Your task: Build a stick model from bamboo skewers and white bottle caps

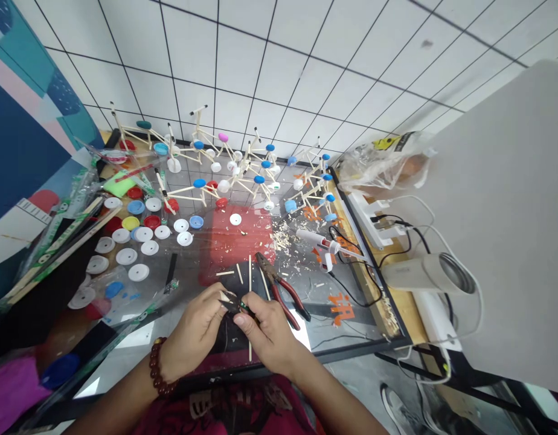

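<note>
Pinching: left hand (195, 329) and right hand (270, 332) meet at the near edge of the table, fingertips closed on a small dark tool (236, 305) with a green bit at its right end. Can't tell what the tool is. A thin wooden stick (250, 278) runs straight away from the body, passing just by the right thumb; can't tell whether it is gripped or only lying there. Bead bracelet (157, 365) on the left wrist.

Around:
- red-handled pliers (279, 287) just beyond the right hand, jaws pointing away, nearly touching the stick
- short cut stick pieces and pale wood shavings (283, 232) scattered past the pliers
- white glue gun (315, 241) to the right, black cord trailing to a white power strip (374, 220)
- flat round bottle caps (125, 257), mostly white, some blue, red, yellow, spread out on the left
- stick-and-cap models (243, 169) in a row at the far edge, spindly frames with caps as wheels
- long sticks in green-printed plastic sleeves (57, 241) far left
- crumpled clear plastic bag (383, 166) and a white cylindrical device (428, 272) on the right

Nothing blocks the hands.

Surface: glossy glass tabletop (192, 260), reflective, dark-framed, wood strip along the right edge. Floor (261, 60) is white square tile with dark grout. A plain grey panel (509, 211) stands to the right.
</note>
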`<state>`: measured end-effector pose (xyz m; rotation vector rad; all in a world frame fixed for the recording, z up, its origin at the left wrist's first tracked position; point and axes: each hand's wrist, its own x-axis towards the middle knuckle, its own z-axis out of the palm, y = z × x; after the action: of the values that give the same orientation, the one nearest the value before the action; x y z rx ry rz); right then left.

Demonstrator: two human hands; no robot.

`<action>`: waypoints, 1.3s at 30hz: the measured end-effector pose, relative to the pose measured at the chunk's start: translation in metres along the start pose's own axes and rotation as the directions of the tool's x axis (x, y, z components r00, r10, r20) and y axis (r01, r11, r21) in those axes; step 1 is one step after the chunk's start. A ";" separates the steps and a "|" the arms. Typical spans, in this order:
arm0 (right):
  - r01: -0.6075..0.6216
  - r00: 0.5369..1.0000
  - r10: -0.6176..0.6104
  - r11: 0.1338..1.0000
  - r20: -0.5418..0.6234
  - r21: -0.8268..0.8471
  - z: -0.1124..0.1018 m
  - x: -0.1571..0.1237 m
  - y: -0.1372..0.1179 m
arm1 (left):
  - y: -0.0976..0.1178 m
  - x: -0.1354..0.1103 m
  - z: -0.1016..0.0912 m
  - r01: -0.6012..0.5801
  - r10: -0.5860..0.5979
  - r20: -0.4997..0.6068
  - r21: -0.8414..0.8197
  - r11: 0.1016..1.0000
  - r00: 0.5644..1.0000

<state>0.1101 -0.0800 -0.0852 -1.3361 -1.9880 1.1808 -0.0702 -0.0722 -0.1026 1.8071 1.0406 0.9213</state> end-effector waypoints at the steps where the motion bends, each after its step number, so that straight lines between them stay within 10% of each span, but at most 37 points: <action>1: -0.004 1.000 0.004 0.999 0.005 0.032 0.000 0.000 0.000 | 0.000 0.000 0.000 0.002 -0.002 0.003 -0.001 1.000 1.000; 12: -0.111 0.989 0.076 0.948 0.127 0.297 -0.011 0.003 0.002 | 0.000 0.002 0.002 -0.018 0.018 0.007 0.003 1.000 1.000; 21: -0.071 0.996 0.062 0.983 -0.061 -0.171 -0.012 -0.002 0.001 | -0.003 -0.001 0.010 0.195 -0.189 0.051 -0.160 0.968 0.981; 25: -0.200 0.965 0.102 0.885 -0.243 -0.420 -0.027 -0.003 0.014 | -0.008 -0.001 0.008 0.398 -0.400 0.088 -0.419 0.816 0.912; 34: -0.479 0.863 0.175 0.584 -0.474 -0.655 -0.054 -0.047 0.076 | -0.008 0.003 0.002 0.438 -0.502 0.274 -0.865 0.244 0.820; 39: -0.454 0.866 0.083 0.547 -0.494 -0.704 -0.060 -0.065 0.096 | -0.011 0.005 0.000 0.459 -0.504 0.312 -0.866 0.197 0.806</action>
<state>0.2307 -0.0997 -0.1303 -2.1848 -2.0777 -0.0650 -0.0712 -0.0644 -0.1114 0.4037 0.7451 0.8448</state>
